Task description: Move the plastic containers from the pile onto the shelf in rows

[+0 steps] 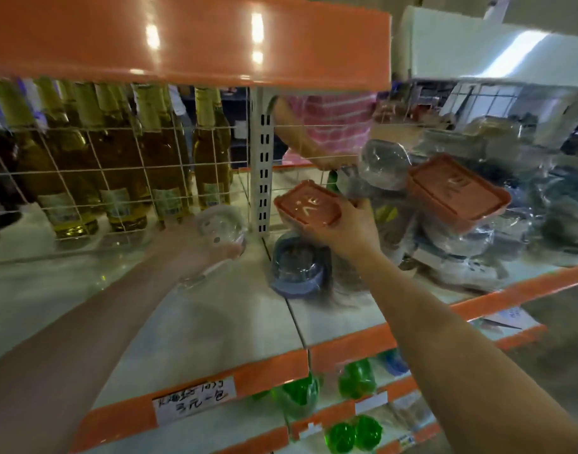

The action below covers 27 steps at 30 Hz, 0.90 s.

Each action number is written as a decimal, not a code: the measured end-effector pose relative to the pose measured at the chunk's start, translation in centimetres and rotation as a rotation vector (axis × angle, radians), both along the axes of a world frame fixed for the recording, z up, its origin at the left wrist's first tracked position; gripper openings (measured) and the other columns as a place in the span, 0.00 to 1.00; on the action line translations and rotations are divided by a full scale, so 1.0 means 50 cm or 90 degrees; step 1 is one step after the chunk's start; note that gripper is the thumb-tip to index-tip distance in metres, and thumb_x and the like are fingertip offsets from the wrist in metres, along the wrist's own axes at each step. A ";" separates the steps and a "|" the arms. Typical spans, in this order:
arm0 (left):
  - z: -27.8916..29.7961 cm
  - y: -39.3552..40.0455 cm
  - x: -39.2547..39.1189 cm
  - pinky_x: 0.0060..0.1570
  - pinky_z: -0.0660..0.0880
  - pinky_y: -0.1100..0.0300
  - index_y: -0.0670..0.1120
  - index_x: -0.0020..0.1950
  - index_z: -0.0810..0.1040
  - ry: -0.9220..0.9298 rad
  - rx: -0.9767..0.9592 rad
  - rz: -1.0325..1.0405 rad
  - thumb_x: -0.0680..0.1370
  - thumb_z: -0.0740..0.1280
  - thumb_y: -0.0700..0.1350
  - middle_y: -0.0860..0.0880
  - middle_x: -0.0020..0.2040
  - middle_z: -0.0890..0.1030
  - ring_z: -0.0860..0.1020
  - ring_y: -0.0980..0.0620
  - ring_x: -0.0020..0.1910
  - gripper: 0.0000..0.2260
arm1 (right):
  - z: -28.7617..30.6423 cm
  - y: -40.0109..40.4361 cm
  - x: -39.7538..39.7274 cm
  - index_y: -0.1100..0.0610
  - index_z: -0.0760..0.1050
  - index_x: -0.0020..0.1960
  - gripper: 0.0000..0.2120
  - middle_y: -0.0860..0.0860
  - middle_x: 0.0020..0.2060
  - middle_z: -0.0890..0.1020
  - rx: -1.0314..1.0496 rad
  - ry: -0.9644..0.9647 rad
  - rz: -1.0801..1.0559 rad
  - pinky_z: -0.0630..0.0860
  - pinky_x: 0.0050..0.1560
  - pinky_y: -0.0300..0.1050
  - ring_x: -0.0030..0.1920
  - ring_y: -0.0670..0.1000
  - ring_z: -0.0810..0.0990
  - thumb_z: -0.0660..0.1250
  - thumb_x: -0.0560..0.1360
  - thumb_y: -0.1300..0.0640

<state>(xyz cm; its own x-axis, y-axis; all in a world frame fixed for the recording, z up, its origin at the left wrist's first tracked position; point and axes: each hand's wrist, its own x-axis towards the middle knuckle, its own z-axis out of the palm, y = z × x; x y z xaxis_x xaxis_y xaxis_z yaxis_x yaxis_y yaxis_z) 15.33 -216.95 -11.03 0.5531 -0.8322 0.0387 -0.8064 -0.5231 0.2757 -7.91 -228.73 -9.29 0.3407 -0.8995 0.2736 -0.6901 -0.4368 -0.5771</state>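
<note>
The right hand (343, 229) has its grip closed on an orange-lid box (308, 208), fingers on the near edge of the lid, and holds it above a blue-rim tub (297, 267) that lies on the shelf (215, 322). The left hand (199, 247) is blurred; its grip is around a clear round tub (220, 226), held just over the shelf, left of the white post (263, 158). How tight the fingers close there, I cannot tell.

Right of the box is the pile (477, 208) of wrapped containers, with a second orange-lid box (454, 191) tilted on top. The pile fills the right part of the shelf.

Behind the left hand stands a wire grid (100, 168), and behind it a row of bottles (123, 152) with yellow liquid. Beyond the post, a person in a pink striped shirt (336, 122) is at the other side. Below, green bottles (356, 378) stand on a lower shelf, and a handwritten label (192, 401) is on the orange edge.
</note>
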 end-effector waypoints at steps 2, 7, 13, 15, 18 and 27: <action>-0.004 -0.013 0.012 0.54 0.75 0.45 0.68 0.62 0.65 0.004 0.010 0.003 0.52 0.47 0.86 0.45 0.58 0.78 0.76 0.38 0.54 0.44 | -0.009 -0.024 0.022 0.54 0.69 0.67 0.40 0.56 0.63 0.67 -0.002 0.020 -0.010 0.71 0.64 0.52 0.62 0.58 0.70 0.72 0.63 0.32; 0.011 -0.014 -0.004 0.48 0.70 0.56 0.54 0.64 0.73 -0.020 0.042 0.018 0.59 0.56 0.81 0.42 0.60 0.75 0.72 0.41 0.59 0.43 | -0.013 -0.057 0.069 0.56 0.61 0.73 0.50 0.59 0.68 0.63 0.054 0.064 -0.002 0.65 0.69 0.53 0.68 0.60 0.63 0.64 0.63 0.24; 0.014 -0.014 -0.042 0.53 0.71 0.54 0.46 0.66 0.71 -0.002 -0.009 0.055 0.59 0.57 0.79 0.41 0.60 0.75 0.73 0.42 0.58 0.48 | 0.019 -0.072 0.038 0.56 0.63 0.72 0.32 0.57 0.70 0.63 0.029 0.126 0.092 0.59 0.71 0.51 0.71 0.60 0.59 0.65 0.74 0.42; 0.011 -0.020 -0.061 0.50 0.72 0.54 0.46 0.65 0.72 0.022 -0.030 0.076 0.51 0.51 0.84 0.42 0.58 0.76 0.74 0.43 0.56 0.56 | 0.018 -0.086 0.017 0.56 0.67 0.69 0.28 0.58 0.68 0.67 0.000 0.084 0.075 0.67 0.65 0.52 0.68 0.61 0.65 0.66 0.74 0.45; 0.000 -0.025 -0.092 0.49 0.74 0.52 0.45 0.63 0.72 0.029 -0.063 0.079 0.44 0.47 0.86 0.42 0.55 0.76 0.76 0.43 0.53 0.62 | 0.021 -0.081 -0.019 0.57 0.73 0.63 0.21 0.58 0.62 0.72 -0.024 0.028 0.070 0.72 0.59 0.51 0.61 0.59 0.72 0.68 0.74 0.48; -0.007 0.022 -0.264 0.58 0.69 0.50 0.47 0.71 0.64 0.105 -0.123 0.020 0.64 0.70 0.69 0.43 0.66 0.69 0.69 0.42 0.64 0.43 | 0.008 -0.026 -0.141 0.56 0.73 0.63 0.16 0.55 0.63 0.71 -0.072 0.001 0.115 0.68 0.52 0.40 0.59 0.55 0.73 0.65 0.77 0.53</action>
<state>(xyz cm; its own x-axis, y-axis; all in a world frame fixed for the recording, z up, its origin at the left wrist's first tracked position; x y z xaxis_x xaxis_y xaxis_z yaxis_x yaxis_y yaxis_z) 2.15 -215.87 -11.38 0.5911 -0.8000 0.1033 -0.7264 -0.4723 0.4993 -14.96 -230.01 -8.90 0.4936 -0.7874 0.3692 -0.5955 -0.6155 -0.5163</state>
